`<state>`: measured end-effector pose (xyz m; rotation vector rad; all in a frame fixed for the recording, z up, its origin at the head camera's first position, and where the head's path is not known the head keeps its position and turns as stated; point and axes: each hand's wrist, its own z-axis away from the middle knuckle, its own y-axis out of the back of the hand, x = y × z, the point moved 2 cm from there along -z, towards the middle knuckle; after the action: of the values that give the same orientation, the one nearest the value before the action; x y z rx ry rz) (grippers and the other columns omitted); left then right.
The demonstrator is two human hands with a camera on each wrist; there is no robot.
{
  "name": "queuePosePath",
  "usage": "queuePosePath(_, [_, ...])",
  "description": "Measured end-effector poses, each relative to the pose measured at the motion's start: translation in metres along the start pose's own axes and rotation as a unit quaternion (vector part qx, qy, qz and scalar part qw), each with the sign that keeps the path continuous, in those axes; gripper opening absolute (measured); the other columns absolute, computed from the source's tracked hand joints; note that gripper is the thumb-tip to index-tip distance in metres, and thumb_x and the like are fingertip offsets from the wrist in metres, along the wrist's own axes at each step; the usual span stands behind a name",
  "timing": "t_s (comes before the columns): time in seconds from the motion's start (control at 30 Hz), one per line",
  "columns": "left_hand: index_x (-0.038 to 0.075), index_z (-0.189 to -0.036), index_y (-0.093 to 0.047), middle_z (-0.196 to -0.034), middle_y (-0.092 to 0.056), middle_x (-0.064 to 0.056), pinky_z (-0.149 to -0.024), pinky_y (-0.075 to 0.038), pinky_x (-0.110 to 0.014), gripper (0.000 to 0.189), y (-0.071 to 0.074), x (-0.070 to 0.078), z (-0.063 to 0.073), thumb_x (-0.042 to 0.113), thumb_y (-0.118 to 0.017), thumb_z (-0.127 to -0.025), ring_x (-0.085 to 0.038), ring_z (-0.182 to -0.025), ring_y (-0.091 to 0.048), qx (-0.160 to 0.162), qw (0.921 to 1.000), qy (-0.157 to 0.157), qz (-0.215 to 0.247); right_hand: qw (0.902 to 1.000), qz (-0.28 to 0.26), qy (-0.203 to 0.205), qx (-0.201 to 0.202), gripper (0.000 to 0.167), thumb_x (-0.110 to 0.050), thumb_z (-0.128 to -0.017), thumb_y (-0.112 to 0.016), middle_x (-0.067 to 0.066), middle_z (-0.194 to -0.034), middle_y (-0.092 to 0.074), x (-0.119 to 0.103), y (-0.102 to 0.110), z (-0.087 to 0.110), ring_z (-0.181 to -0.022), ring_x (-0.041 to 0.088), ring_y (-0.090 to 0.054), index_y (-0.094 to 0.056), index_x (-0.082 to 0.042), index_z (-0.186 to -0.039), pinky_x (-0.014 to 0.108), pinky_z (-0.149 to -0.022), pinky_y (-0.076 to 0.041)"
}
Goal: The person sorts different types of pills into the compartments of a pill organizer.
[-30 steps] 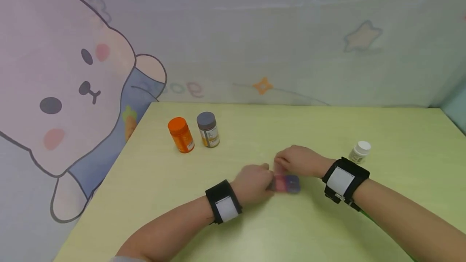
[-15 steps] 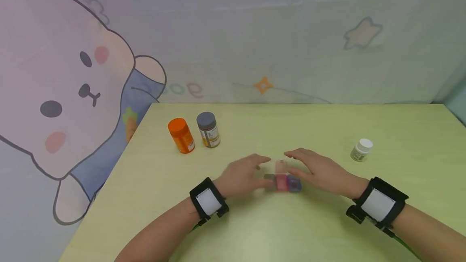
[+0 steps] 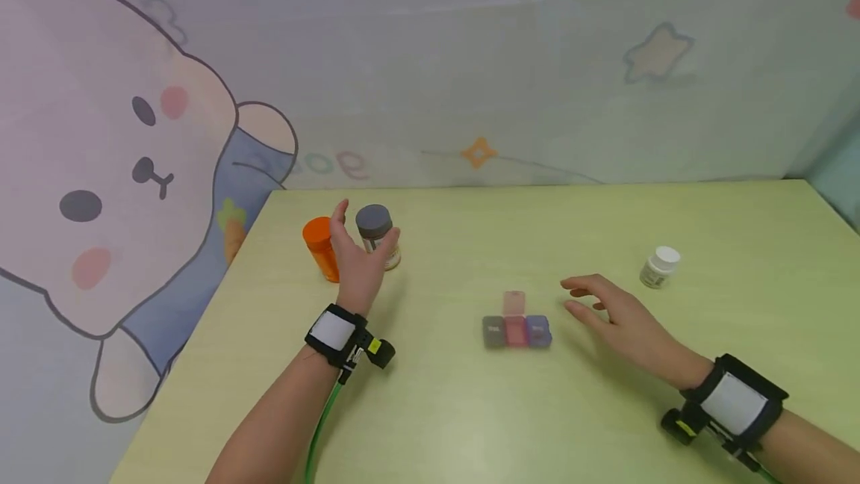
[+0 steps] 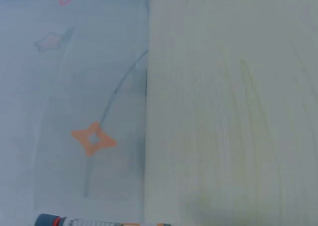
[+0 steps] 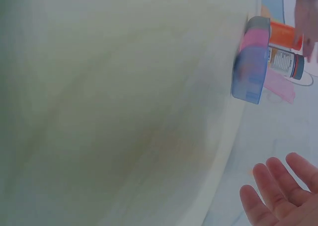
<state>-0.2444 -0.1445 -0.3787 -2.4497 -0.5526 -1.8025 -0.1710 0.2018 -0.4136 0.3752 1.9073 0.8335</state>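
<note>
My left hand [image 3: 361, 269] is spread wide at the grey-lidded pill bottle [image 3: 373, 221], thumb in front of its label and fingers between it and the orange pill bottle [image 3: 319, 239]. The left wrist view catches only a sliver of the grey-lidded bottle [image 4: 99, 223]. Mid-table lies a small pill organizer [image 3: 493, 332] with grey, pink and purple compartments; its pink lid [image 3: 513, 302] is flipped up. To its right hovers my right hand [image 3: 625, 331], fingers relaxed and holding nothing. In the right wrist view the purple end of the pill organizer [image 5: 251, 72] faces the camera.
A small white pill bottle [image 3: 660, 267] stands on the right of the yellow-green table [image 3: 430, 417], beyond the right hand. Behind the table's back edge hangs a printed curtain [image 3: 416, 73]. A green cable [image 3: 319, 417] trails from the left wrist strap.
Both hands have left the pill organizer, whose pink lid has come up. The left hand has moved up and left to the grey-lidded bottle; the right hand has drawn back to the right.
</note>
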Motion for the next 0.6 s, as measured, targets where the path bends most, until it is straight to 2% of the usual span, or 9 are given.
queuePosePath(0.07, [0.011, -0.149, -0.018, -0.154, -0.016, -0.014, -0.113, -0.017, -0.048, 0.086, -0.003, -0.009, -0.007, 0.017, -0.075, -0.085, -0.025, -0.141, -0.018, -0.004, 0.9987, 0.048, 0.020, 0.9999, 0.000, 0.006, 0.009, 0.032, -0.014, -0.100, -0.056, 0.013, -0.121, -0.060, -0.001, 0.000, 0.003, -0.108, 0.027, -0.057, -0.054, -0.001, -0.129, 0.042, -0.084, -0.048])
queuePosePath(0.17, [0.012, -0.150, -0.014, -0.152, -0.022, -0.014, -0.112, -0.024, -0.043, 0.088, -0.009, -0.020, -0.017, 0.015, -0.075, -0.085, -0.026, -0.138, -0.028, -0.026, 0.9922, 0.113, 0.046, 0.9999, -0.004, 0.005, 0.015, 0.031, -0.013, -0.100, -0.056, 0.012, -0.121, -0.061, -0.002, 0.000, 0.006, -0.108, 0.027, -0.057, -0.054, -0.003, -0.129, 0.038, -0.083, -0.048])
queuePosePath(0.27, [0.011, -0.149, -0.013, -0.148, -0.030, -0.016, -0.110, -0.029, -0.041, 0.088, -0.012, -0.028, -0.024, 0.011, -0.074, -0.086, -0.028, -0.133, -0.036, -0.047, 0.9866, 0.149, 0.047, 0.9998, -0.008, 0.000, 0.017, 0.030, -0.013, -0.100, -0.055, 0.011, -0.121, -0.061, -0.001, 0.000, 0.008, -0.108, 0.026, -0.057, -0.055, -0.005, -0.129, 0.036, -0.083, -0.048])
queuePosePath(0.37, [0.008, -0.149, -0.016, -0.146, -0.033, -0.016, -0.110, -0.028, -0.041, 0.082, -0.010, -0.034, -0.027, 0.007, -0.071, -0.087, -0.029, -0.133, -0.036, -0.058, 0.9866, 0.150, 0.025, 0.9998, -0.008, 0.001, 0.018, 0.030, -0.012, -0.100, -0.056, 0.011, -0.122, -0.061, -0.001, 0.000, 0.008, -0.108, 0.024, -0.057, -0.055, -0.005, -0.129, 0.036, -0.083, -0.048])
queuePosePath(0.6, [0.003, -0.144, -0.027, -0.141, -0.041, -0.017, -0.111, -0.028, -0.042, 0.066, -0.002, -0.037, -0.022, 0.004, -0.067, -0.091, -0.029, -0.132, -0.038, -0.079, 0.9910, 0.106, -0.021, 0.9997, -0.008, 0.008, 0.023, 0.030, -0.010, -0.099, -0.057, 0.009, -0.120, -0.061, -0.003, 0.004, 0.007, -0.107, 0.017, -0.057, -0.056, -0.006, -0.128, 0.029, -0.083, -0.048])
